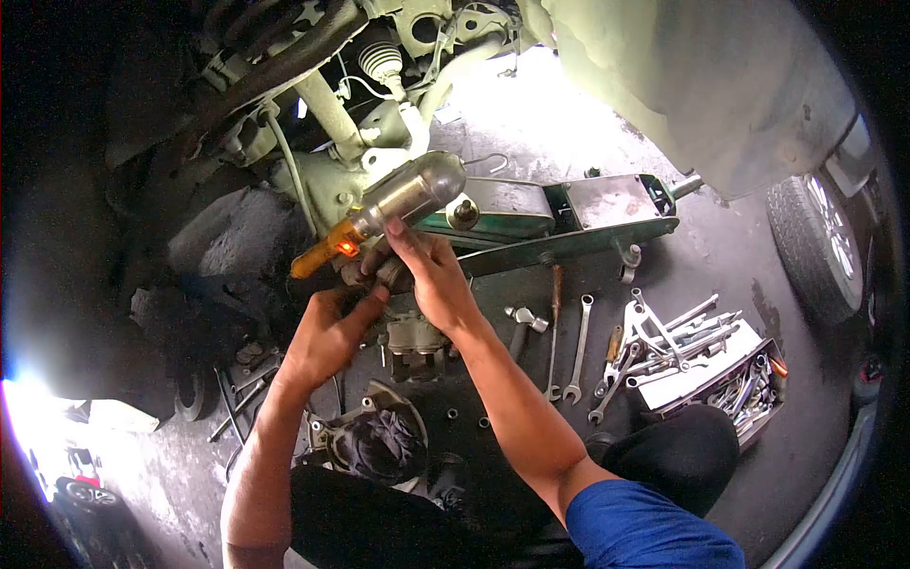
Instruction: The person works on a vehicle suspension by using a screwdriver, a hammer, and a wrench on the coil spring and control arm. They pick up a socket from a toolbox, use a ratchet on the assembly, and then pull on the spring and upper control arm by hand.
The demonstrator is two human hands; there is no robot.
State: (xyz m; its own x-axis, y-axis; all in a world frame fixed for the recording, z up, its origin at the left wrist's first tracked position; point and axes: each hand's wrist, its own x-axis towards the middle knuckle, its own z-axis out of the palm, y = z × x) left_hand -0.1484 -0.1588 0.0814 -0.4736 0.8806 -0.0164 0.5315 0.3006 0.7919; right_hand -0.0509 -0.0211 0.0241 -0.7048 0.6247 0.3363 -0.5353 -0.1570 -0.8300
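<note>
Under the raised car, a work lamp (pixel 412 194) with an orange handle (pixel 327 248) sits tilted just above my hands, a red light showing on the handle. My right hand (pixel 436 284) has its fingers curled at a dark, greasy part (pixel 398 277), with one fingertip against the lamp's lower edge. My left hand (pixel 332 332) comes in from below, thumb and fingers pinched together beside the same part. I cannot tell what the part is. Right below hangs or lies a brake caliper (pixel 414 343).
A green floor jack (pixel 569 232) reaches in from the right. Wrenches (pixel 580 351), a hammer (pixel 526 320) and a tool box (pixel 749 384) full of tools lie right. A metal hub part (pixel 408 417) with a dark rag (pixel 379 446) is near my knees. A wheel (pixel 815 242) stands far right.
</note>
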